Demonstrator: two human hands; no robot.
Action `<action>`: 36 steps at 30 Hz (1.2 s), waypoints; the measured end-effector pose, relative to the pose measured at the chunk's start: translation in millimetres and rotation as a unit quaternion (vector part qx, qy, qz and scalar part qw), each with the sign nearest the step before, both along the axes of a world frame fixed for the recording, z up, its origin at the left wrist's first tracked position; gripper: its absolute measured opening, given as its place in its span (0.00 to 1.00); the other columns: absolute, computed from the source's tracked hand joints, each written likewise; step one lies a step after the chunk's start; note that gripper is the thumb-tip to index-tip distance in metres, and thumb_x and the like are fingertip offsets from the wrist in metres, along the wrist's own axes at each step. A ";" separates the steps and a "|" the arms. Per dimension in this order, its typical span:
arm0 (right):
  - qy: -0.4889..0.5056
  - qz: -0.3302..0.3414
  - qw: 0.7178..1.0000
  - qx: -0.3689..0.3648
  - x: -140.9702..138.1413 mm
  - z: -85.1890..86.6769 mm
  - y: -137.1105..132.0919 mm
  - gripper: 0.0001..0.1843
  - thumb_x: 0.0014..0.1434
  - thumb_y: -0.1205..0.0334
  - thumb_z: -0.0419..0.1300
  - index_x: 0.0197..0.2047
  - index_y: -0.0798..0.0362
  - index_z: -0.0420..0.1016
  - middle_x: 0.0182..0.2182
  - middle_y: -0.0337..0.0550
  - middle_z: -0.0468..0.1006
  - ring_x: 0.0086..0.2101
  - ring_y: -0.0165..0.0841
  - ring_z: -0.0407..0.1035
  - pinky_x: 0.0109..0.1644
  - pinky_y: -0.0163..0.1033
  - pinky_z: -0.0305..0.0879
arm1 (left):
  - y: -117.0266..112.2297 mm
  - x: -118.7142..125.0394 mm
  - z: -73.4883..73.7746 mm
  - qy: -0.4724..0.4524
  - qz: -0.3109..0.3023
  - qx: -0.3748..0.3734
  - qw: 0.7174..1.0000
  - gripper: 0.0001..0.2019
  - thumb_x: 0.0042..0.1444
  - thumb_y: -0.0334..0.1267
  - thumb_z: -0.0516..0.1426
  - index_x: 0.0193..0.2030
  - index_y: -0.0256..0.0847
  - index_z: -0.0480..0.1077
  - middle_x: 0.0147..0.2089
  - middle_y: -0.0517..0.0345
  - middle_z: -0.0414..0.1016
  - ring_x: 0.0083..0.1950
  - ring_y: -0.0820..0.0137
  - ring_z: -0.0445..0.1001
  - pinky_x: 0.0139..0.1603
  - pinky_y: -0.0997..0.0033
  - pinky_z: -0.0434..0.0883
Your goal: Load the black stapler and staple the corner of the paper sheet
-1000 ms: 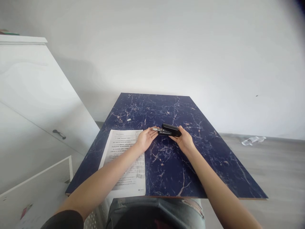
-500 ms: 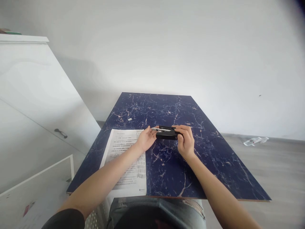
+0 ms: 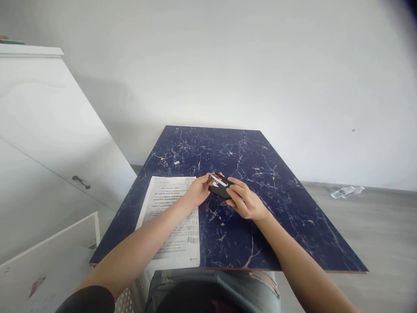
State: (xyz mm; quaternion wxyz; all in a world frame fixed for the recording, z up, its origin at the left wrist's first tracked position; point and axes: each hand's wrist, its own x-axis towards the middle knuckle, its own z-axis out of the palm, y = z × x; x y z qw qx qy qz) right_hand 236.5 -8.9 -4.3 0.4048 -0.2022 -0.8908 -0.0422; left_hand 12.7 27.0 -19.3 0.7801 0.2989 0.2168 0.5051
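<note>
Right hand (image 3: 246, 201) has shifted left; stapler (image 3: 219, 191) sits gripped between it and left hand (image 3: 197, 191), long axis slanting down rightward in view.

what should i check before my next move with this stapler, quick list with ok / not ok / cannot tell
1. Right hand on the black stapler: ok, holding its right end.
2. Left hand on the stapler too: ok, at its left end.
3. One hand free: not ok, both are occupied.
4. Printed sheet in full view: not ok, the left forearm covers part of it.
5. Small white piece away from the hands: ok, it lies farther back on the table.
6. Staples inside: cannot tell, too small to make out.
</note>
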 end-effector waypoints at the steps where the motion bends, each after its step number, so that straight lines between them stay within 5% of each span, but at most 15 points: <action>1: 0.004 0.001 1.000 0.007 -0.4 0.5 0.2 0.14 0.64 0.58 0.63 0.51 0.54 0.78 0.48 0.55 0.76 0.62 0.58 0.63 0.58 0.67 0.72 | -0.1 0.1 -0.3 0.008 0.007 0.001 1.000 0.15 0.63 0.42 0.60 0.47 0.31 0.79 0.51 0.44 0.80 0.56 0.59 0.76 0.61 0.63 0.68; 8: 0.041 -0.016 0.999 0.006 -0.5 2.8 0.6 0.14 0.64 0.60 0.62 0.51 0.54 0.77 0.48 0.55 0.75 0.61 0.57 0.65 0.58 0.66 0.72 | -0.6 1.5 -2.4 0.068 0.055 -0.004 0.996 0.06 0.57 0.34 0.65 0.41 0.35 0.80 0.43 0.51 0.82 0.44 0.68 0.79 0.55 0.68 0.71; 12: 0.201 -0.134 0.967 -0.081 -7.2 6.9 -0.3 0.13 0.67 0.54 0.58 0.49 0.51 0.77 0.49 0.56 0.74 0.56 0.51 0.69 0.59 0.62 0.70 | -0.1 0.0 -2.3 0.068 0.093 -0.037 0.993 0.03 0.58 0.30 0.64 0.39 0.34 0.79 0.43 0.48 0.82 0.46 0.66 0.80 0.59 0.64 0.71; 15: 0.410 -0.218 0.852 -0.242 -8.3 6.8 7.3 0.17 0.68 0.47 0.54 0.44 0.49 0.77 0.46 0.51 0.75 0.49 0.43 0.72 0.52 0.53 0.77 | -0.4 -1.9 0.0 0.064 0.157 -0.017 0.985 0.05 0.60 0.32 0.63 0.42 0.33 0.77 0.46 0.44 0.81 0.48 0.62 0.81 0.60 0.57 0.72; 19: 0.535 -0.175 0.669 -0.485 -0.5 -1.9 20.8 0.19 0.63 0.44 0.60 0.35 0.52 0.75 0.33 0.42 0.72 0.36 0.35 0.72 0.39 0.46 0.83 | -3.7 -3.4 7.6 0.113 0.235 0.036 0.965 0.09 0.60 0.39 0.64 0.43 0.36 0.75 0.48 0.44 0.81 0.48 0.61 0.82 0.57 0.54 0.74; 22: 0.549 -0.132 0.619 -0.546 1.8 -9.4 22.9 0.16 0.62 0.48 0.63 0.33 0.52 0.73 0.29 0.40 0.71 0.33 0.33 0.72 0.36 0.45 0.85 | -5.8 -3.3 12.6 0.157 0.265 0.043 0.951 0.11 0.60 0.42 0.64 0.43 0.37 0.74 0.47 0.45 0.81 0.46 0.62 0.82 0.54 0.57 0.74; 31: 0.517 -0.118 0.625 -0.572 -12.6 -15.1 17.3 0.14 0.62 0.50 0.64 0.32 0.51 0.73 0.29 0.38 0.71 0.33 0.31 0.71 0.34 0.39 0.82 | -3.1 -2.8 6.7 0.199 0.272 0.071 0.939 0.15 0.58 0.47 0.64 0.43 0.37 0.75 0.47 0.46 0.81 0.40 0.67 0.80 0.39 0.69 0.75; 34: 0.438 -0.133 0.669 -0.586 -8.0 -6.6 15.3 0.15 0.58 0.47 0.66 0.34 0.51 0.74 0.30 0.39 0.72 0.35 0.33 0.71 0.37 0.41 0.80 | -4.7 -2.8 9.8 0.213 0.274 0.083 0.934 0.16 0.58 0.49 0.64 0.45 0.39 0.76 0.47 0.47 0.81 0.37 0.69 0.78 0.34 0.71 0.73; 36: 0.351 -0.150 0.733 -0.563 -1.8 0.5 14.0 0.16 0.50 0.50 0.72 0.36 0.50 0.75 0.31 0.38 0.73 0.35 0.35 0.71 0.40 0.43 0.77 | -6.2 -2.7 12.9 0.222 0.281 0.094 0.929 0.16 0.58 0.50 0.64 0.45 0.40 0.77 0.48 0.49 0.81 0.38 0.70 0.77 0.32 0.73 0.72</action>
